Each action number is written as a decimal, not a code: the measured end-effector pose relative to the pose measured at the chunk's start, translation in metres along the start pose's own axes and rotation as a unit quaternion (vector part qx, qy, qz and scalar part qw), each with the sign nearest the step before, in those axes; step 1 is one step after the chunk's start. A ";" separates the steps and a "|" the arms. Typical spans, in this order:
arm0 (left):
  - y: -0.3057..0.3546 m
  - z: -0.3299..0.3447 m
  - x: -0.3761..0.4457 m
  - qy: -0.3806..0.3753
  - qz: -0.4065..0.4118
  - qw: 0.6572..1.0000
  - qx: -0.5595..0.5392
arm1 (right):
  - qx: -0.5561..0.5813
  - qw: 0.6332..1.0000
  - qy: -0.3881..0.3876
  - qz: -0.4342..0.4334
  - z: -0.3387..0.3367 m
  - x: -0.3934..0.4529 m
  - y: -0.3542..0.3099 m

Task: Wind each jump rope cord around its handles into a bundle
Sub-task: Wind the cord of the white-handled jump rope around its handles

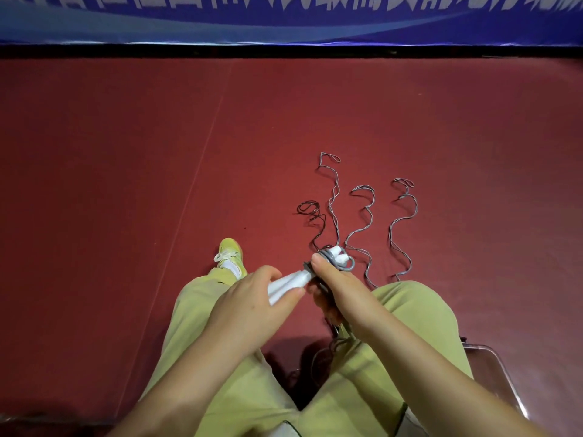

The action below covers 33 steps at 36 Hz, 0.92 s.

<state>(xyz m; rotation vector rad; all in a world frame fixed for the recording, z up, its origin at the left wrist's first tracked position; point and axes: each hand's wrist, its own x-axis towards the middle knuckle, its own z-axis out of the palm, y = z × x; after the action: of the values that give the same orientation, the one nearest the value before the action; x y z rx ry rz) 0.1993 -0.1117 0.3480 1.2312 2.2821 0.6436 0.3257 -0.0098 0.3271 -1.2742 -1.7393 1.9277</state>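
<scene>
Left hand (pixel 252 298): fingers curled round white handles (pixel 288 283).
Right hand (pixel 334 279): fingers pinching grey cord (pixel 328 257) coiled beyond thumb.

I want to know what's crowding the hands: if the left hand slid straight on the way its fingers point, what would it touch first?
Probably the right hand: the left hand points right along the white handles it grips, and the right hand's fingers sit just beyond, at the wound cord. Depth is unclear.
</scene>
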 end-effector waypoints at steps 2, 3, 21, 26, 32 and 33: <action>0.001 0.000 -0.001 0.004 0.023 0.999 -0.022 | 0.049 0.999 0.004 -0.002 0.001 0.000 -0.003; 0.000 0.001 0.000 0.004 0.035 0.999 -0.025 | 0.069 0.998 0.001 -0.007 0.002 0.000 -0.004; 0.013 -0.004 -0.004 -0.505 -0.092 0.621 -0.592 | 0.192 0.953 -0.164 -0.167 -0.012 -0.012 -0.002; 0.015 -0.012 0.000 -0.444 -0.120 0.678 -0.573 | 0.076 0.971 -0.132 -0.184 -0.019 -0.009 -0.003; 0.009 -0.006 0.000 -0.316 -0.100 0.786 -0.522 | 0.020 0.983 -0.071 -0.168 -0.015 -0.004 0.003; 0.009 -0.004 0.000 -0.272 -0.085 0.812 -0.509 | -0.004 0.984 -0.052 -0.171 -0.013 -0.002 0.005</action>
<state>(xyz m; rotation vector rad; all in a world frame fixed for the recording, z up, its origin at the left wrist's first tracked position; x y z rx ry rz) 0.2023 -0.1080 0.3564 0.5393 1.1989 1.0644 0.3377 -0.0038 0.3251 -0.8221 -1.8718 1.8141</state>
